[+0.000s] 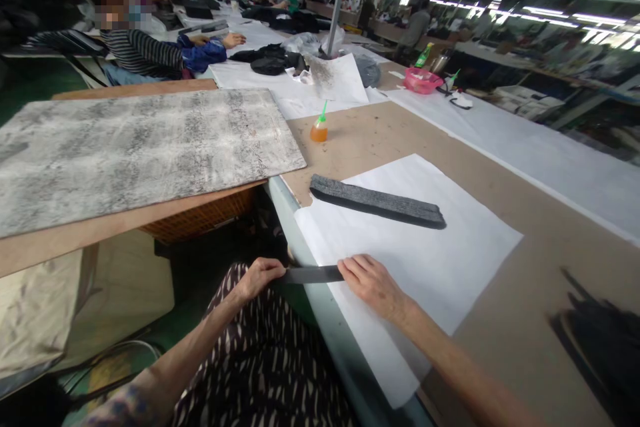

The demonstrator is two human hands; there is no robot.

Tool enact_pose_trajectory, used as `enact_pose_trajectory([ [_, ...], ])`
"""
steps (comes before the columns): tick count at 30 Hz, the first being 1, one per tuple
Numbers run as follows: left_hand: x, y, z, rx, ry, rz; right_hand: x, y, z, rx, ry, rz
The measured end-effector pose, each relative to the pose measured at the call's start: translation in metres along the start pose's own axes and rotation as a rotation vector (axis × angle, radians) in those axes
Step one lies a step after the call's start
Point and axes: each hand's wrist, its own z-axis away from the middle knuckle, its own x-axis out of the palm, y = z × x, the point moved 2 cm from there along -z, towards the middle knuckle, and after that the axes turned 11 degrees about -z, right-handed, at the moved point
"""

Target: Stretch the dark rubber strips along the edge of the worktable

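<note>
A dark grey fabric strip point(314, 274) is stretched level between my two hands, above my lap and the table's edge. My left hand point(264, 275) pinches its left end, fingers closed. The other end is gripped by my right hand point(371, 285), which rests over the white paper sheet point(410, 260) with its fingers closed. Beyond my hands, a long stack of dark grey strips point(377, 202) lies slantwise on that sheet. What the strip is for cannot be told.
A bottle of orange liquid with a green nozzle point(319, 128) stands on the brown tabletop point(395, 130). To the left lies a mottled grey board point(150, 147). Dark cloth point(600, 340) sits at right. A pink basket point(423, 81) stands farther back. A co-worker in striped sleeves point(145, 50) sits across.
</note>
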Motion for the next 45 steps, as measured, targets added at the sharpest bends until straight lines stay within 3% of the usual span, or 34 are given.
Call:
enact_pose_trajectory([
  [5, -0.002, 0.005, 0.003, 0.028, -0.015, -0.043, -0.004, 0.007, 0.017, 0.04, -0.02, 0.008],
  [10, -0.001, -0.004, -0.004, 0.011, -0.002, -0.074, -0.002, 0.0, 0.006, 0.021, -0.028, 0.032],
  [16, -0.015, -0.004, 0.006, -0.015, 0.041, -0.217, 0.0, -0.004, -0.001, -0.004, -0.059, 0.048],
  [25, -0.027, 0.004, 0.022, -0.005, 0.065, -0.284, -0.005, 0.011, 0.036, 0.117, -0.059, 0.098],
  [32, -0.032, 0.005, 0.035, -0.009, 0.032, -0.18, -0.005, 0.008, 0.042, 0.259, -0.031, 0.025],
  [35, -0.033, 0.02, 0.046, 0.02, -0.003, -0.137, -0.012, 0.012, 0.044, 0.463, 0.102, -0.222],
  [37, -0.03, 0.038, 0.052, 0.065, -0.007, -0.148, -0.022, 0.015, 0.042, 0.645, 0.264, -0.383],
  [39, -0.021, 0.061, 0.056, 0.137, -0.023, -0.177, -0.032, 0.014, 0.031, 0.736, 0.358, -0.482],
  [41, -0.008, 0.087, 0.056, 0.246, -0.067, -0.217, -0.041, 0.004, 0.01, 0.675, 0.286, -0.562],
  [45, 0.011, 0.127, 0.052, 0.418, -0.049, -0.34, -0.041, -0.024, -0.033, 0.519, -0.008, -0.762],
])
